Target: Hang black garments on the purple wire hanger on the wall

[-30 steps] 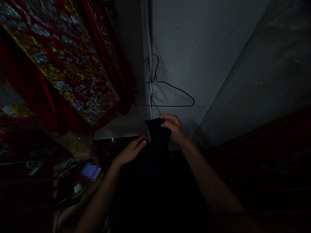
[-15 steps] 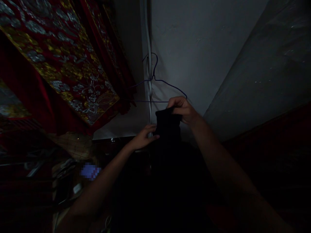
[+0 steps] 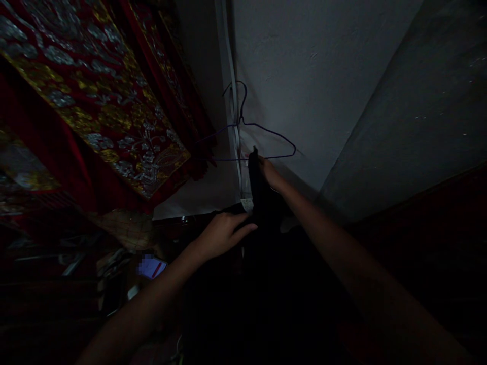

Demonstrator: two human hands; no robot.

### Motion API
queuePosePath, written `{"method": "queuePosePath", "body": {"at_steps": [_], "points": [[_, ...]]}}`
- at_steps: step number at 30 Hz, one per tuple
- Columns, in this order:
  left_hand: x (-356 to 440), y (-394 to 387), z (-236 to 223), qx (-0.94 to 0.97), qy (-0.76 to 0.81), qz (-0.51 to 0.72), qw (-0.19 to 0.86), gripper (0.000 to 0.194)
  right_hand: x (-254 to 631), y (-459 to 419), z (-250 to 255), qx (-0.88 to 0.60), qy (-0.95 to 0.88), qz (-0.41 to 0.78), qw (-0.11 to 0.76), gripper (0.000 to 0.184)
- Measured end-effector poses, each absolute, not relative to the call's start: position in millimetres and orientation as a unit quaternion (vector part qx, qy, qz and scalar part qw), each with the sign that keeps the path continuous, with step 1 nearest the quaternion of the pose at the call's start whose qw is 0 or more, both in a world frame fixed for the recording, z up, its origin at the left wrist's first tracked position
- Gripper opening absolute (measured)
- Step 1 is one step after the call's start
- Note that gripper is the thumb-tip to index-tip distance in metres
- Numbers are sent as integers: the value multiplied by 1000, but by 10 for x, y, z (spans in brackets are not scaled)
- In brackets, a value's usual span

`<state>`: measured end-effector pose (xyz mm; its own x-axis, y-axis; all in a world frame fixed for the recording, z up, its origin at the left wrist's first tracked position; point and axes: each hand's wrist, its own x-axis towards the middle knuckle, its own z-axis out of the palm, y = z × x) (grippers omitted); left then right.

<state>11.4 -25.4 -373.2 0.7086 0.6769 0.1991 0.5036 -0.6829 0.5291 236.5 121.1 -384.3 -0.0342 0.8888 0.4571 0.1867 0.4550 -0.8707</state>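
A black piece of clothing (image 3: 261, 195) hangs down from my hands and fades into the dark below. My right hand (image 3: 269, 171) is closed on its upper end, just under the bottom bar of a thin dark wire hanger (image 3: 271, 131). Lower down, my left hand (image 3: 225, 232) has its thumb and fingers around the left edge of the cloth. A small pale patch, perhaps a label (image 3: 247, 205), shows beside the cloth above my left fingers. The hanger is hooked at a pale vertical cable (image 3: 230, 61) and carries no cloth.
A red cloth with gold and silver embroidery (image 3: 114, 111) hangs at the left. Behind the hanger stands a grey wall (image 3: 289, 61), with a plastic-like sheet (image 3: 411, 111) to its right. Low on the left lie a lit phone-like screen (image 3: 152, 266) and a small white object (image 3: 133, 292).
My right hand has moved left and slightly up, bringing the cloth's top edge to the hanger's bottom bar. The cloth now looks narrower. My left hand has shifted slightly down.
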Motion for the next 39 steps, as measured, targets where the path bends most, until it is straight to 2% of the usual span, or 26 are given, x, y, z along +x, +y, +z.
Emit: {"method": "queuePosePath", "body": {"at_steps": [4, 8, 11, 14, 17, 20, 25, 27, 33, 37, 39], "points": [[-5, -296, -3843, 902, 379, 85, 189, 38, 2599, 1187, -3917, -472, -664, 216, 539, 40], [-373, -17, -4028, 855, 486, 29, 180, 31, 3064, 893, -3725, -515, -659, 202, 509, 37], [-530, 212, -3861, 844, 520, 95, 94, 31, 3217, 707, -3528, -524, -668, 181, 497, 33], [-545, 346, -3478, 855, 475, 209, -13, 25, 3183, 609, -3430, -527, -665, 165, 503, 30], [-519, 456, -3148, 846, 453, 279, -41, 28, 3069, 544, -3446, -520, -663, 176, 509, 31], [-554, 637, -3020, 832, 497, 248, 5, 35, 2972, 483, -3491, -512, -669, 155, 516, 35], [-734, 903, -3097, 841, 493, 19, 220, 35, 2929, 424, -3522, -515, -672, 148, 511, 36], [-796, 901, -3111, 846, 479, 2, 234, 36, 2928, 416, -3532, -514, -672, 156, 509, 35], [-767, 725, -2845, 867, 445, 212, 78, 28, 2892, 421, -3545, -511, -661, 174, 521, 33], [-451, 758, -2688, 860, 379, 337, 64, 17, 2710, 380, -3568, -483, -683, 218, 503, 38], [-273, 818, -2668, 865, 357, 349, 53, 25, 2627, 325, -3585, -463, -713, 209, 483, 41]]}}
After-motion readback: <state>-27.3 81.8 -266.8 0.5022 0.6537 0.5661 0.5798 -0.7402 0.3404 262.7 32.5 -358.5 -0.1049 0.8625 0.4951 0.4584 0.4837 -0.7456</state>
